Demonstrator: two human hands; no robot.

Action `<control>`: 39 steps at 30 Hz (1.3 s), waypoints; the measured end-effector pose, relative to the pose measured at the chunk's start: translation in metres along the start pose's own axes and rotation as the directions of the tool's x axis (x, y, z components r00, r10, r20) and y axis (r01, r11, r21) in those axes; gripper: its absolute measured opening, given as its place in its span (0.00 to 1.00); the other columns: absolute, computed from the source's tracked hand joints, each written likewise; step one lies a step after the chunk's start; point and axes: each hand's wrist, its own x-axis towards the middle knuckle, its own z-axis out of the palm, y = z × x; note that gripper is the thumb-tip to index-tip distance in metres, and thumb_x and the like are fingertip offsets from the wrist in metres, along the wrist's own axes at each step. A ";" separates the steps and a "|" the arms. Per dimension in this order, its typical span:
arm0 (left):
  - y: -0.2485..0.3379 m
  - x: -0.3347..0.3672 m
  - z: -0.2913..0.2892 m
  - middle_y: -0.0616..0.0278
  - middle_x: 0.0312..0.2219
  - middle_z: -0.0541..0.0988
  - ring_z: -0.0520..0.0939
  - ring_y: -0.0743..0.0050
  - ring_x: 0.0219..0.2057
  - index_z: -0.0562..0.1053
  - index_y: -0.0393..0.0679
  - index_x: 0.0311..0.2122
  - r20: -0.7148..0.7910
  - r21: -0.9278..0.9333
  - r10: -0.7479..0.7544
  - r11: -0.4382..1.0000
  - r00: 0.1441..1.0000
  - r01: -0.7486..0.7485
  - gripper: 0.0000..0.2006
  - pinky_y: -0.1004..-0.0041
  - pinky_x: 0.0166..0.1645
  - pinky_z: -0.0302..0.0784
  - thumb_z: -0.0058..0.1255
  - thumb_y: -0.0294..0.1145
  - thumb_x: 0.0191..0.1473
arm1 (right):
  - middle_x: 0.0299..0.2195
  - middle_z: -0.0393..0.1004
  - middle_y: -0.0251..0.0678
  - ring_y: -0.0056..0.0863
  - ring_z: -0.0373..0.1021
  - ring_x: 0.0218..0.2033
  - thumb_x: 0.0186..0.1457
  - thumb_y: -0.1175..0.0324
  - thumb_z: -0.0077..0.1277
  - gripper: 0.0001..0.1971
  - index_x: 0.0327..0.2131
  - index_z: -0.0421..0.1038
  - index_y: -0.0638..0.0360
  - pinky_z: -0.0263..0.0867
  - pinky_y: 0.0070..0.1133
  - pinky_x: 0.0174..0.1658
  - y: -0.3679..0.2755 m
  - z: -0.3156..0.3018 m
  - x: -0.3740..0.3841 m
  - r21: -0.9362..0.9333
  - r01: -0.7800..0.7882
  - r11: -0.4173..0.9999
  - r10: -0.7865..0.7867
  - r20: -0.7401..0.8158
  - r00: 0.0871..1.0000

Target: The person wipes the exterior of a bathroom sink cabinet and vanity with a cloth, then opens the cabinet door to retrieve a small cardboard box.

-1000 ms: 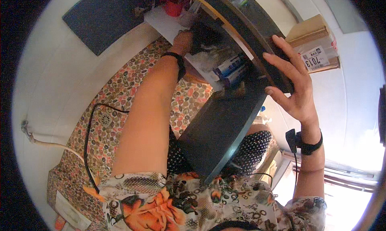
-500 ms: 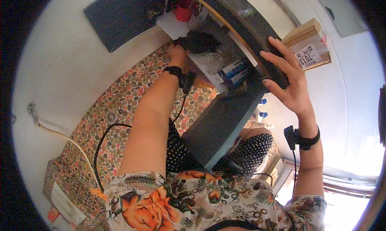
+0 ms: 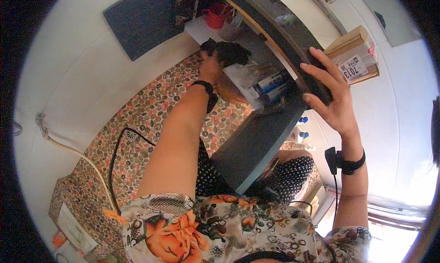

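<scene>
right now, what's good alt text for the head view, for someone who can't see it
A person's left hand touches a black bundle on a shelf, while the right hand rests with fingers spread on the dark countertop above. A red container and a blue-and-white package sit nearby.

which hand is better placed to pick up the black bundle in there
Probably the left: the left hand is at the black bundle, while the right hand is spread at the dark counter edge, well away from it.
</scene>
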 end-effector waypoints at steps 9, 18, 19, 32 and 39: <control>-0.039 -0.015 -0.036 0.28 0.37 0.75 0.75 0.30 0.42 0.68 0.26 0.46 -0.078 -0.345 -0.495 0.828 0.865 0.443 0.23 0.52 0.47 0.70 0.47 0.39 0.54 | 0.59 0.61 0.42 0.45 0.58 0.60 0.41 0.70 0.61 0.27 0.50 0.72 0.52 0.54 0.35 0.61 -0.006 0.007 0.006 0.049 0.010 0.999 -0.010 -0.004 1.000; -0.080 0.017 -0.052 0.35 0.45 0.74 0.73 0.35 0.47 0.68 0.30 0.50 -0.257 -0.399 -0.313 0.896 0.914 0.195 0.27 0.56 0.53 0.68 0.49 0.47 0.57 | 0.59 0.62 0.42 0.46 0.56 0.61 0.41 0.68 0.61 0.27 0.50 0.72 0.52 0.54 0.36 0.62 -0.019 0.005 0.016 0.050 0.067 0.996 -0.066 -0.024 0.998; -0.083 0.011 -0.043 0.35 0.45 0.74 0.73 0.35 0.47 0.68 0.30 0.50 -0.252 -0.394 -0.318 0.897 0.914 0.203 0.27 0.56 0.53 0.68 0.49 0.47 0.57 | 0.59 0.62 0.42 0.46 0.56 0.61 0.41 0.68 0.61 0.27 0.50 0.72 0.52 0.54 0.36 0.62 -0.016 0.009 0.016 0.058 0.065 0.996 -0.063 -0.020 0.998; 0.025 -0.100 0.051 0.46 0.39 0.76 0.76 0.45 0.41 0.69 0.38 0.47 -0.109 -0.293 0.208 0.928 0.972 -0.231 0.23 0.59 0.47 0.71 0.54 0.37 0.47 | 0.59 0.62 0.42 0.44 0.57 0.61 0.43 0.69 0.60 0.26 0.50 0.71 0.53 0.53 0.35 0.62 0.009 0.002 -0.006 -0.050 -0.042 0.998 0.041 -0.008 0.999; 0.051 -0.148 0.083 0.51 0.31 0.78 0.78 0.57 0.33 0.73 0.33 0.37 0.518 -0.638 0.346 0.765 0.782 0.085 0.15 0.61 0.38 0.75 0.52 0.36 0.50 | 0.59 0.61 0.41 0.44 0.56 0.61 0.42 0.70 0.60 0.26 0.50 0.72 0.52 0.52 0.35 0.63 0.003 -0.001 -0.004 -0.036 -0.066 0.997 0.066 -0.005 0.998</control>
